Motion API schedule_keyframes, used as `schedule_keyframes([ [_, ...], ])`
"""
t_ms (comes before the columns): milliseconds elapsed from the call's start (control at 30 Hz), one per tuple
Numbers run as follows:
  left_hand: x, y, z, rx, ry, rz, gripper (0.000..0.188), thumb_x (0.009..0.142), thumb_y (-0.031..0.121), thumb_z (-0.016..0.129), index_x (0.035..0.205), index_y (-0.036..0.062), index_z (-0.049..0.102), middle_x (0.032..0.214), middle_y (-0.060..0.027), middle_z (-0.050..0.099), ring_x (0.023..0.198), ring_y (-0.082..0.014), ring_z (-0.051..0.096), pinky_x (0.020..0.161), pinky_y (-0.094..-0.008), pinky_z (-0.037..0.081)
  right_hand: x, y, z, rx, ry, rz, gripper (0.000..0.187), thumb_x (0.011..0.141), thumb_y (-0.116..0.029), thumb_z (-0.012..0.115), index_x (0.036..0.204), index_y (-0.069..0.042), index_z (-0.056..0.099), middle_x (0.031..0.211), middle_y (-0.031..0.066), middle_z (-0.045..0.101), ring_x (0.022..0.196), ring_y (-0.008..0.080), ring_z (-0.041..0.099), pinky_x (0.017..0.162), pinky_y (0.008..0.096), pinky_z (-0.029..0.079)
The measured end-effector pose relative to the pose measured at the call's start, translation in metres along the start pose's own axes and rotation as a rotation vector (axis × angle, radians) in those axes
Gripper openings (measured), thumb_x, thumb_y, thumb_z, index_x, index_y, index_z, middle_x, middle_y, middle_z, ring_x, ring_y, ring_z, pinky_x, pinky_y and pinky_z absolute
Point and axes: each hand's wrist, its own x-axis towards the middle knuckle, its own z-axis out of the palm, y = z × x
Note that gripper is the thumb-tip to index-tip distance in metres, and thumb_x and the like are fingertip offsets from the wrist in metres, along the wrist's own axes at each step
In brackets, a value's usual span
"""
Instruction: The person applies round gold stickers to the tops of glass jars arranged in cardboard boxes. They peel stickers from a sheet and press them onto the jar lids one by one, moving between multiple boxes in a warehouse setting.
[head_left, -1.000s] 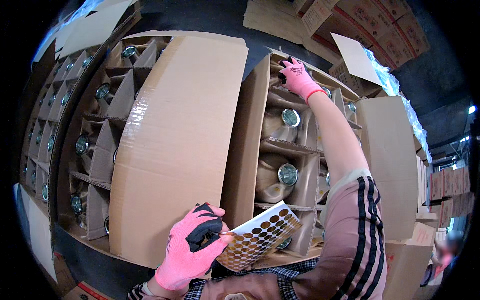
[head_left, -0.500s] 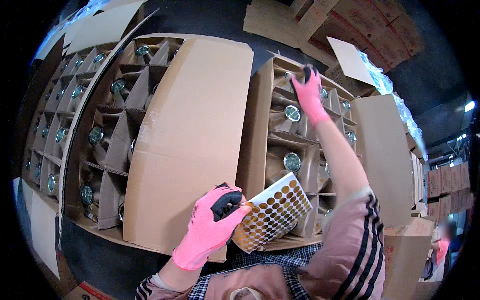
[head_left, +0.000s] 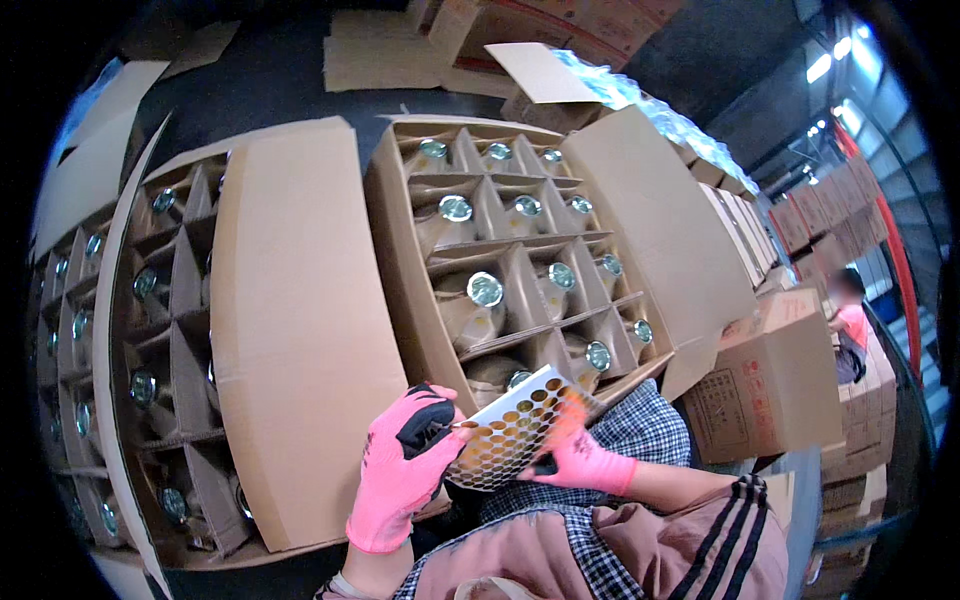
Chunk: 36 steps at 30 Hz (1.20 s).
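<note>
My left hand, in a pink glove with black fingertips, pinches the left edge of a white sheet of round gold stickers. At the sheet's right side is my right hand, gloved alike. Its fingers are blurred over the stickers and its thumb is low by the edge, so its grip is unclear. Just beyond the sheet stands an open carton with cardboard dividers. Glass bottles with shiny round tops stand in its cells; the sheet partly hides the nearest ones.
A wide carton flap lies left of the open carton, beside another divided carton of bottles. More bottles stand farther left. At right are a raised flap, a closed carton, stacked boxes and another person.
My right hand has come back from the bottles at the carton's far side to the sticker sheet. The left hand keeps its hold. The view has turned right.
</note>
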Motion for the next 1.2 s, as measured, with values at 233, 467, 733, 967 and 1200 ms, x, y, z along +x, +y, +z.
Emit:
schedule_keyframes([
  [233, -0.002, 0.003, 0.008, -0.167, 0.069, -0.137, 0.009, 0.070, -0.001, 0.063, 0.078, -0.0021, 0.058, 0.091, -0.0077, 0.058, 0.073, -0.0067, 0.049, 0.063, -0.0205, 0.040, 0.006, -0.004, 0.054, -0.163, 0.362, 0.052, 0.054, 0.060, -0.041, 0.070, 0.099, -0.008, 0.054, 0.105, 0.0152, 0.048, 0.100, 0.0379, 0.044, 0.087, 0.0530, 0.033],
  [467, 0.002, -0.010, 0.030, -0.123, 0.335, -0.067, 0.016, 0.073, 0.003, 0.063, 0.088, -0.0028, 0.060, 0.084, -0.0064, 0.061, 0.075, -0.0124, 0.056, 0.067, -0.0244, 0.045, 0.004, 0.005, 0.069, -0.156, 0.430, 0.003, 0.048, 0.065, -0.042, 0.065, 0.100, -0.011, 0.056, 0.110, 0.0147, 0.051, 0.103, 0.0366, 0.046, 0.087, 0.0553, 0.032],
  [733, -0.017, -0.019, 0.033, 0.045, 0.414, 0.074, 0.021, 0.077, 0.008, 0.059, 0.093, -0.0036, 0.055, 0.083, -0.0074, 0.058, 0.076, -0.0149, 0.055, 0.072, -0.0277, 0.043, -0.006, 0.016, 0.044, 0.562, 0.732, -0.222, 0.067, 0.075, -0.037, 0.063, 0.125, -0.001, 0.039, 0.130, 0.0160, 0.039, 0.117, 0.0316, 0.040, 0.096, 0.0412, 0.031],
  [967, -0.037, -0.019, 0.083, 0.139, 0.502, -0.021, 0.023, 0.071, 0.010, 0.061, 0.089, -0.0035, 0.054, 0.076, -0.0070, 0.057, 0.067, -0.0148, 0.054, 0.064, -0.0264, 0.044, -0.001, 0.043, 0.029, 1.846, 0.659, -0.311, 0.079, 0.075, -0.032, 0.069, 0.133, 0.000, 0.026, 0.131, 0.0112, 0.036, 0.120, 0.0202, 0.037, 0.101, 0.0332, 0.028],
  [1200, -0.049, -0.005, 0.139, 0.212, 0.471, -0.221, 0.025, 0.068, 0.007, 0.065, 0.088, -0.0069, 0.057, 0.082, -0.0100, 0.061, 0.070, -0.0160, 0.057, 0.065, -0.0269, 0.046, -0.018, 0.069, 0.031, 1.255, 0.724, -0.346, 0.081, 0.067, -0.030, 0.076, 0.129, -0.002, 0.034, 0.121, 0.0166, 0.049, 0.116, 0.0273, 0.044, 0.098, 0.0379, 0.031],
])
